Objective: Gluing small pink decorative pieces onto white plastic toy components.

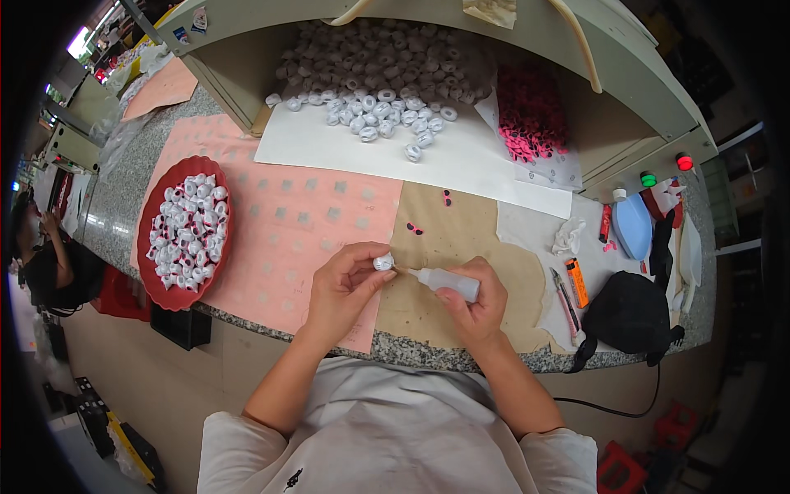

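Between the thumb and fingers of my left hand [344, 284] is a small white rounded piece [383, 262]. My right hand [479, 303] grips a small translucent squeeze bottle [453, 282], its narrow tip pointing left and close to the white piece; whether they touch I cannot tell. Just beyond my hands, a pink-and-black sunglasses-shaped piece [414, 229] lies on the brown paper [469, 218], with a second small pink-and-black piece [447, 198] farther off. To the left stands a red scalloped tray [146, 267] holding many white pieces with pink-and-black parts on them.
Under the grey shelf, white pieces [387, 107] are heaped on white paper [313, 146], beside a pile of pink-and-black pieces [531, 136]. At right are an orange lighter [576, 282], a pen-like tool [566, 300], a black cloth bundle [629, 311] and a blue dish [632, 226].
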The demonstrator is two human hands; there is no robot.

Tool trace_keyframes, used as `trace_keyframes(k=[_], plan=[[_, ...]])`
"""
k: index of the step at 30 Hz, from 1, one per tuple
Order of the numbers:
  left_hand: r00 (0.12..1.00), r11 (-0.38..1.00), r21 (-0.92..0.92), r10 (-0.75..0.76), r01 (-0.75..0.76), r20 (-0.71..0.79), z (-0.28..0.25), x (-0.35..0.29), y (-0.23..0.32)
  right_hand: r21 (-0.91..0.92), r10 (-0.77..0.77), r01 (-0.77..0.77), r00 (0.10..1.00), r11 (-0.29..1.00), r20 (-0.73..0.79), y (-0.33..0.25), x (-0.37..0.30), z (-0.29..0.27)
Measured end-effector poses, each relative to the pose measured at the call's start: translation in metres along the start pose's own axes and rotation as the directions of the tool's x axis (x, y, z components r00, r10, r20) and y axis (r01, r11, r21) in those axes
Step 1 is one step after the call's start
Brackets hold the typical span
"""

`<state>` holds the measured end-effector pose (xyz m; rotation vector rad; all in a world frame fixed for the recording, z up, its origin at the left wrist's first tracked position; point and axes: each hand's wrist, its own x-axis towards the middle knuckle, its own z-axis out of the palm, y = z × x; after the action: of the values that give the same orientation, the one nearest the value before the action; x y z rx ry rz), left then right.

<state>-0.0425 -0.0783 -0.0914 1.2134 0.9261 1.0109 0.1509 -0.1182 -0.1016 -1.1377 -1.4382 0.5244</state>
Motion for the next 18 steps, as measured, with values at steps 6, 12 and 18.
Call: trace_keyframes(k=[6, 12, 18], plan=[[1.0, 0.999, 0.039, -0.006, 0.006, -0.007, 0.0044, 0.0008, -0.0014, 0.03, -0.01, 0.009, 0.999, 0.999, 0.03, 0.0002, 0.0019, -0.0044], [1.0, 1.0, -0.007, -0.029, 0.029, -0.01, 0.0068, 0.0014, -0.0012, 0.015, -0.012, 0.012, 1.0, 1.0, -0.009, 0.0032, 0.0004, -0.0064], [0.999, 0.999, 0.015, -0.051, 0.051, -0.016, 0.0082, 0.002, -0.001, 0.01, -0.038, 0.038, 0.999, 0.999, -0.003, 0.0046, 0.002, -0.0075]])
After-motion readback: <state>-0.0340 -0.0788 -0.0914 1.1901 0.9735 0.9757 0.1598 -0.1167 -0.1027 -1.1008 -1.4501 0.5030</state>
